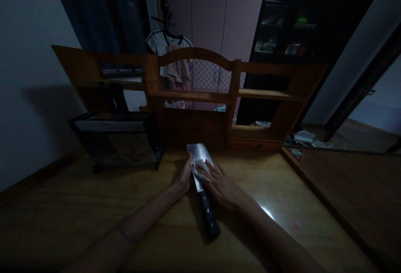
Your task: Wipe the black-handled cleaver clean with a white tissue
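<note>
A cleaver [198, 152] with a broad steel blade and a black handle [209, 218] lies flat on the wooden desk [94, 206], blade pointing away from me. My left hand [185, 177] rests against the blade's left edge, fingers curled beside it. My right hand [223, 186] lies on the blade with fingers stretched out, pressing a small white cloth or tissue [200, 167] onto the steel.
A wooden desk-top shelf [194, 95] stands along the desk's back edge. A dark wire basket [115, 139] sits at the left. Clothes hang behind the shelf, and a dark cabinet [291, 34] stands at the back right. The desk's right edge drops to the floor.
</note>
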`<state>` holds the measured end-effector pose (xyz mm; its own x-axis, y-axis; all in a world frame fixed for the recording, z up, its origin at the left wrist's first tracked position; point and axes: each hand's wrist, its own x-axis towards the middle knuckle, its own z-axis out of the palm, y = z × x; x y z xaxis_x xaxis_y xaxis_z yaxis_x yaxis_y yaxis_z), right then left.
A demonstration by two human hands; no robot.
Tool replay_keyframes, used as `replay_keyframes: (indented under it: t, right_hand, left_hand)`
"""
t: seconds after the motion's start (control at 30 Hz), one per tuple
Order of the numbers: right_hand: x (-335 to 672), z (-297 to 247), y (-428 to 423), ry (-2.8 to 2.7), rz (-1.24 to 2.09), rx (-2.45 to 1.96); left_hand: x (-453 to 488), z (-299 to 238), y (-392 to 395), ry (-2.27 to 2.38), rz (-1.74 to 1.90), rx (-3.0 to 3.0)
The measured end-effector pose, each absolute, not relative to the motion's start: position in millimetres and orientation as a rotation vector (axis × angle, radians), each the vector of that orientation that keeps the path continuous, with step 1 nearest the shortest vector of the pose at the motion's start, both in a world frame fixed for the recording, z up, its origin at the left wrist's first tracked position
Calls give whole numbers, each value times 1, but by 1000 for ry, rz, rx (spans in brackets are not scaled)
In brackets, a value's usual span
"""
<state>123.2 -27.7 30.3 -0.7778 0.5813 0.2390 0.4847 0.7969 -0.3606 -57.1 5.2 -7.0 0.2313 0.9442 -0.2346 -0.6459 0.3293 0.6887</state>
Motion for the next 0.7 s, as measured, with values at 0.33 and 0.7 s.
replay_keyframes:
  t: [0.33, 0.7]
  right_hand:
    - [128, 19, -21, -2518, 379, -916]
    - [128, 27, -20, -2448, 88, -917]
  left_hand:
    - [-57, -6, 3, 650, 1183, 536]
    - [-55, -8, 3, 599, 1178, 482]
